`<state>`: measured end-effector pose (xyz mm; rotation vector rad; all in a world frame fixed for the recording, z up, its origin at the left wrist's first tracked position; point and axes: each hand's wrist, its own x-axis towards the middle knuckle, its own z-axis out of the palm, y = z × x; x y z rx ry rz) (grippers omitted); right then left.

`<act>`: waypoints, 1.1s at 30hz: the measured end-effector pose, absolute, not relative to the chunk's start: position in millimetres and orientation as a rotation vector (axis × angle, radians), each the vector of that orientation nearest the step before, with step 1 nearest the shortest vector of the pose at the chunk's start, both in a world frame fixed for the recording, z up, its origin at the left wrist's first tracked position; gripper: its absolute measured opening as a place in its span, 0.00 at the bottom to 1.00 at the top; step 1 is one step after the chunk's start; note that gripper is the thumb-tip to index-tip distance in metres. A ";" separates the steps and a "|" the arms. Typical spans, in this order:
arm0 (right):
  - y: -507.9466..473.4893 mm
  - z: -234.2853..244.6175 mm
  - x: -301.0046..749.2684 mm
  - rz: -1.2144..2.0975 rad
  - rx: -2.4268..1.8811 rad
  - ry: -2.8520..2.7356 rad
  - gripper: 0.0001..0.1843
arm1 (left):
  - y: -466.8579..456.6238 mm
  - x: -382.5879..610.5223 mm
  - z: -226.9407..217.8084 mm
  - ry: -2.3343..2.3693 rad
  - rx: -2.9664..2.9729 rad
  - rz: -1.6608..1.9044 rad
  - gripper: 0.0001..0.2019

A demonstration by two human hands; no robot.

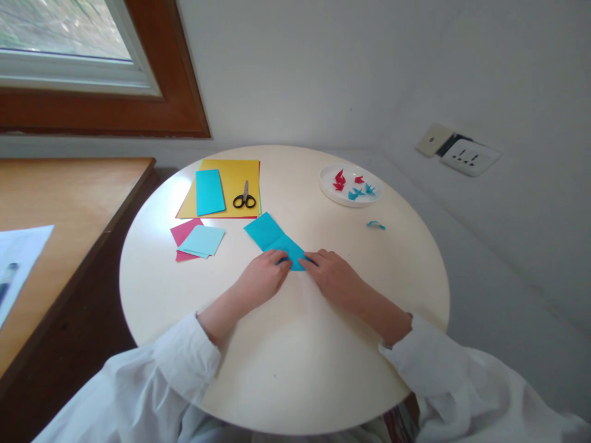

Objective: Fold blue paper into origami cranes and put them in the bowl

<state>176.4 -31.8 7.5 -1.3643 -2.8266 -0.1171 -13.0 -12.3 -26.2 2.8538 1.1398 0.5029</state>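
A blue paper strip lies slantwise in the middle of the round cream table. My left hand and my right hand meet at its near end, fingers curled and pinching the paper's corner between them. Both wrists rest low over the tabletop, in white sleeves.
Yellow paper carries a blue sheet and black scissors. Pink and pale blue squares lie at left. A white plate holds small red and blue folded figures; a blue scrap lies near it. A wooden desk stands left.
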 end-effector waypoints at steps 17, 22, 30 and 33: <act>-27.1 8.7 173.4 -0.082 -1.434 -2.789 0.11 | -9.7 -8.3 -22.9 1.180 2.907 0.426 0.11; -24.5 2.6 173.1 -0.108 -1.415 -2.752 0.11 | -9.0 -8.4 -24.2 1.205 2.839 0.500 0.11; -7.2 -2.0 182.1 0.031 -1.342 -2.694 0.12 | -3.9 -17.7 -25.7 1.101 2.699 0.596 0.24; -2.5 -2.9 184.6 0.109 -1.324 -2.671 0.15 | -1.2 -20.4 -25.3 1.045 2.729 0.567 0.25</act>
